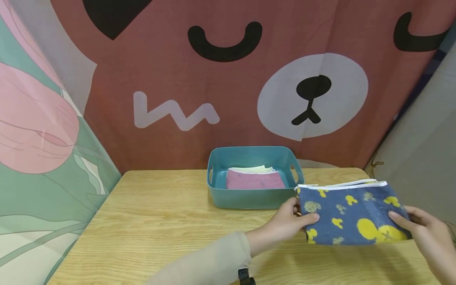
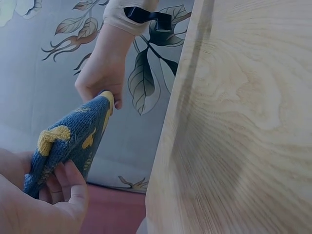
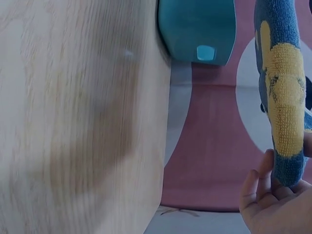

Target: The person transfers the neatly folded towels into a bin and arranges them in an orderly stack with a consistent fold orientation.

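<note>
Both hands grip a folded blue towel (image 1: 352, 213) with yellow shapes and a white edge, lifted above the table at the right. My left hand (image 1: 288, 223) pinches its left end, thumb on the near face. At the right end, the right hand (image 1: 427, 229) holds it, also with the thumb in front. From the left wrist, the towel (image 2: 73, 131) is seen edge-on between the left hand (image 2: 48, 200) and the right hand (image 2: 105, 70). In the right wrist view, fingers of the right hand (image 3: 282, 209) lie under a thick fold of the towel (image 3: 285, 97).
A teal basket (image 1: 246, 200) with side handles stands at the table's back edge, just left of the towel. Inside lie a folded pink cloth (image 1: 254, 180) and a pale yellow one (image 1: 254, 169). A patterned curtain (image 1: 160, 71) hangs behind the wooden table (image 1: 160, 229).
</note>
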`<state>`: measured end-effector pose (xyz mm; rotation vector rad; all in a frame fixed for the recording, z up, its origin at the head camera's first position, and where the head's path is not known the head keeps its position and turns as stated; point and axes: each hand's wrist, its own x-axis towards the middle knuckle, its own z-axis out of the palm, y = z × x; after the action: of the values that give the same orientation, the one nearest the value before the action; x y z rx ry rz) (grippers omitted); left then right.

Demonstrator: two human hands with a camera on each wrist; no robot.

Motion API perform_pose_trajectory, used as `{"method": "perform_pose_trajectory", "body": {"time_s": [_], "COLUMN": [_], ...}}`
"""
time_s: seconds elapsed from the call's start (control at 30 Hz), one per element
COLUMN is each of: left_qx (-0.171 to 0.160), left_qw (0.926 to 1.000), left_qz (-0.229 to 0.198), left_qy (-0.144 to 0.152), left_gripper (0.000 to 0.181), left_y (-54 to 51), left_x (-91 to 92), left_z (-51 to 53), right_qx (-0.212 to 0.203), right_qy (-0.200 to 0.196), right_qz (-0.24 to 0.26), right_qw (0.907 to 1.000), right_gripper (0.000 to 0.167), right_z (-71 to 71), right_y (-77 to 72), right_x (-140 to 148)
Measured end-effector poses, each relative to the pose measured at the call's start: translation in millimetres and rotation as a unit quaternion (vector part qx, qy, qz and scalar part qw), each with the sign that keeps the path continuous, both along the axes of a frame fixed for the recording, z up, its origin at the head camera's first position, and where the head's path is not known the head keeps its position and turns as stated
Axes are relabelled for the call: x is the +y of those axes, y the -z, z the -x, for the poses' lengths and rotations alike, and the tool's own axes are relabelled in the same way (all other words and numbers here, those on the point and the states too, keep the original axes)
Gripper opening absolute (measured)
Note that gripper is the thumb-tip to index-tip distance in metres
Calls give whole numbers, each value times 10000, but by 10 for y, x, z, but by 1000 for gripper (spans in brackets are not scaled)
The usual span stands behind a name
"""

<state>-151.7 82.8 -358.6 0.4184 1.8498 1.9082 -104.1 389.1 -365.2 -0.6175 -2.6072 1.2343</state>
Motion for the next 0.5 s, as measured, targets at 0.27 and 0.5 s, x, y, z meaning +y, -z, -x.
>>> {"method": "perform_pose_trajectory", "body": {"time_s": [0.27, 0.5], "left_qx": [37, -4], "left_qw": [10000, 10000], "left_qz": [21, -45], "left_qy": [-17, 61], "left_gripper": [28, 34], "left_y": [0, 8], "left_x": [-224, -416], "left_z": [12, 43], "right_qx": [-35, -186], "right_qy": [-369, -626], "right_qz": [-57, 70], "right_qw": [9993, 9978], "right_gripper": [55, 60], "right_z": [4, 28], "right_y": [-57, -95], "right_x": [-117, -230]}}
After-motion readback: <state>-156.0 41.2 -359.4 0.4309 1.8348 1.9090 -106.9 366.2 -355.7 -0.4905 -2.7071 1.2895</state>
